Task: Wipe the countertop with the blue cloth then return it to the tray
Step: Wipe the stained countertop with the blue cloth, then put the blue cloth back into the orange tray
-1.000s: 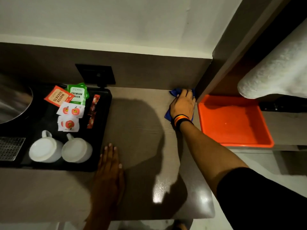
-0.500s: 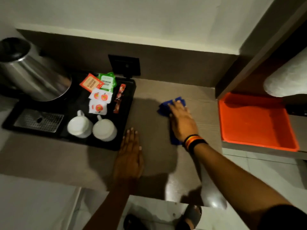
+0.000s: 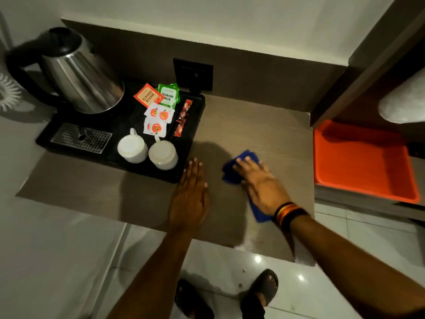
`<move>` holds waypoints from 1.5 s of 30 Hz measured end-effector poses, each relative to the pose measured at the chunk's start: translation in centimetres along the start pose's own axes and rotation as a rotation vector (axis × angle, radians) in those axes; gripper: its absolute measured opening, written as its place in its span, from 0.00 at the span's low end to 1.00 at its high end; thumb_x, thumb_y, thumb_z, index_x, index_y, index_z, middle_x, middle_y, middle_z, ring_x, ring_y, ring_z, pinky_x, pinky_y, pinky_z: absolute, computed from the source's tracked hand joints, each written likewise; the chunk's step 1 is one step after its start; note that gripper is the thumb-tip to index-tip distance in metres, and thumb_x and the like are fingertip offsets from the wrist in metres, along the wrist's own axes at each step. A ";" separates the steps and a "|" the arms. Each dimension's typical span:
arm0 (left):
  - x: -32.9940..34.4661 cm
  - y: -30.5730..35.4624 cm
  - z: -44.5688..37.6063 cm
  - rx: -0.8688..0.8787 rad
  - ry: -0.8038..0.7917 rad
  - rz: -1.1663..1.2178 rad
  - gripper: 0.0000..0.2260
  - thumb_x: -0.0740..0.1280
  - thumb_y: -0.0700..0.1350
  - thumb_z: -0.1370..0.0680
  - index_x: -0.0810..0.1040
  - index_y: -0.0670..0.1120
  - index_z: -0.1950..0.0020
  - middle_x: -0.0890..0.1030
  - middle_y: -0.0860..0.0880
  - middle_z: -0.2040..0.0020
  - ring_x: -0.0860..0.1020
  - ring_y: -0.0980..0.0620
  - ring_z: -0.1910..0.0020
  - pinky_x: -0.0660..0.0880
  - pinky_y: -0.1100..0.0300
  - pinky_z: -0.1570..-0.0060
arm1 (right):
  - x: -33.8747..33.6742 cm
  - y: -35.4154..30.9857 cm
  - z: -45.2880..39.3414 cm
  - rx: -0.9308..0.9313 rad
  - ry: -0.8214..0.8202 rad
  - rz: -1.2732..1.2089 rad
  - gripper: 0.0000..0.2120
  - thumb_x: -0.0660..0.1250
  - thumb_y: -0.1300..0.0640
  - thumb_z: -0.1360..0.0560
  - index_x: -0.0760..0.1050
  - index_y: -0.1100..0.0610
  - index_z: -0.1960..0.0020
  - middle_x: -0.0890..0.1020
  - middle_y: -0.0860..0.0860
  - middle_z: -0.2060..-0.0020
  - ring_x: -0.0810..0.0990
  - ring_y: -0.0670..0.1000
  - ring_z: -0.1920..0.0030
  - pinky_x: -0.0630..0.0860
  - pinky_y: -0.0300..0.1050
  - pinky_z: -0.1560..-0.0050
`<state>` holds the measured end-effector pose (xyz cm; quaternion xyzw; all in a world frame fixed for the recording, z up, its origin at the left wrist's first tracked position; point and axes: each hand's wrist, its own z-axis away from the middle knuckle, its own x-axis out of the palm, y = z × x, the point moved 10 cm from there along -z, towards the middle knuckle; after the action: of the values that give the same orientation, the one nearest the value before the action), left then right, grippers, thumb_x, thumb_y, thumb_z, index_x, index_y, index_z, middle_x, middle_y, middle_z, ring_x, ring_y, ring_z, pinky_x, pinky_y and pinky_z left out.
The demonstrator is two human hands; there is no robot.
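Countertop [image 3: 264, 125] filled the middle of the frame, grey-brown, wood-grained. Black tray [image 3: 195, 125] sat at upper left, carrying a steel kettle [image 3: 80, 77], two upturned white cups [image 3: 147, 151] and tea sachets [image 3: 158, 104]. Orange tray [image 3: 358, 162] lay at right of frame, on a lower ledge, apart from the cloth. Left hand [image 3: 189, 199] rested flat and open on the countertop at centre, palm down, fingers together, holding nothing, its fingertips just beside the black tray's corner. Right hand [image 3: 259, 185], wristbands at the wrist, pressed flat with fingers spread on the blue cloth [image 3: 232, 171], right of centre. Cloth showed beyond the fingertips and beneath the wrist.
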<state>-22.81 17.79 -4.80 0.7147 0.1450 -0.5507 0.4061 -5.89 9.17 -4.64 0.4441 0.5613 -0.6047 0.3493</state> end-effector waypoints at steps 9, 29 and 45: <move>0.9 0.0 -0.3 -0.006 -0.010 -0.057 0.26 0.55 0.43 0.14 0.55 0.39 0.17 0.57 0.40 0.15 0.55 0.45 0.15 0.55 0.49 0.16 | 1.6 -4.0 -2.5 0.082 0.069 0.079 0.25 0.59 0.57 0.21 0.63 0.51 0.24 0.64 0.50 0.23 0.57 0.54 0.22 0.55 0.59 0.23; -1.0 3.0 1.3 0.099 -0.060 -0.076 0.23 0.57 0.40 0.14 0.61 0.36 0.19 0.62 0.35 0.18 0.60 0.38 0.17 0.56 0.42 0.17 | 0.5 -5.1 14.7 0.095 0.016 -0.074 0.28 0.62 0.66 0.22 0.65 0.49 0.25 0.63 0.47 0.23 0.54 0.48 0.21 0.48 0.49 0.21; 5.3 23.3 -4.4 0.379 -0.042 0.046 0.24 0.57 0.42 0.15 0.61 0.39 0.18 0.63 0.39 0.17 0.61 0.41 0.17 0.55 0.46 0.17 | -15.5 20.2 11.4 0.794 0.548 -0.223 0.22 0.57 0.65 0.20 0.65 0.61 0.26 0.69 0.58 0.27 0.67 0.58 0.26 0.63 0.49 0.26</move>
<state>-2.76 5.19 0.47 0.7699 0.0140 -0.5735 0.2796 16.66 -5.82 1.98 0.6227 0.4030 -0.6665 -0.0742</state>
